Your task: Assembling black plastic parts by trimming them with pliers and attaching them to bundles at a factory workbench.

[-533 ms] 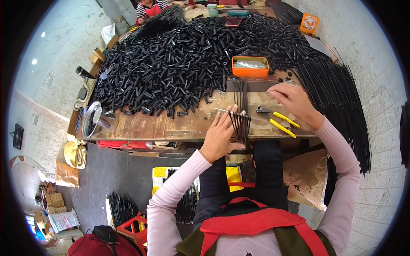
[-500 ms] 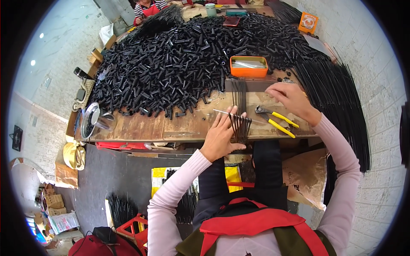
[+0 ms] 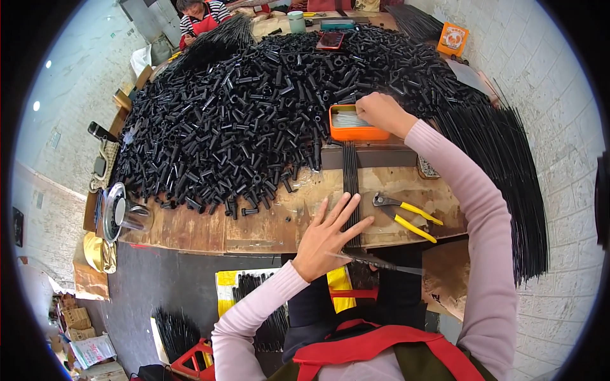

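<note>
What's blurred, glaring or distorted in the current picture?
Head view: motion blur smears the thin strip by the heel of the left hand, while the pliers look crisp; head view: two bright spots glare at upper left; head view: fisheye bends the table edge and blackens the corners.

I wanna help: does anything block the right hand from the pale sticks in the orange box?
Nothing visible does: the right hand is at the right end of the open orange box, by the pale sticks; its fingertips are hidden.

No print is legible, even on the orange carton (image 3: 452, 40)
</note>
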Demonstrator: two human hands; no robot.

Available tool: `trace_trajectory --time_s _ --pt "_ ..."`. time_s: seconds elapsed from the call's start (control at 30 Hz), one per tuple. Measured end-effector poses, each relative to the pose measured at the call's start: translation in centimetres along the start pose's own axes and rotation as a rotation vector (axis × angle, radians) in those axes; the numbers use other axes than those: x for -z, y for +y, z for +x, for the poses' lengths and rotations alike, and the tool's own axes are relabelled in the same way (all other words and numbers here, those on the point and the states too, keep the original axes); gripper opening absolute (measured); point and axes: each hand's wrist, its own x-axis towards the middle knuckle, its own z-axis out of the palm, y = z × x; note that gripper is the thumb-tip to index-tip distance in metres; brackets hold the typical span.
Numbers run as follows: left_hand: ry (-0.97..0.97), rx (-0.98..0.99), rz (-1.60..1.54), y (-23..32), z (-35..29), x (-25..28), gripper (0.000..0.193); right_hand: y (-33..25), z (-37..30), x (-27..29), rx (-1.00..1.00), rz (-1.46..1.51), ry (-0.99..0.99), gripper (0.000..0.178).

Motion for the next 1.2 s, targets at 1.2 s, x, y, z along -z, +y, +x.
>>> trace_trajectory --time_s 1.2 --pt "0.100 0.021 -0.013 -0.1 0.1 -0.5 0.072 -3.9 -8.3 0.0 0.314 0.102 0.112 0.022"
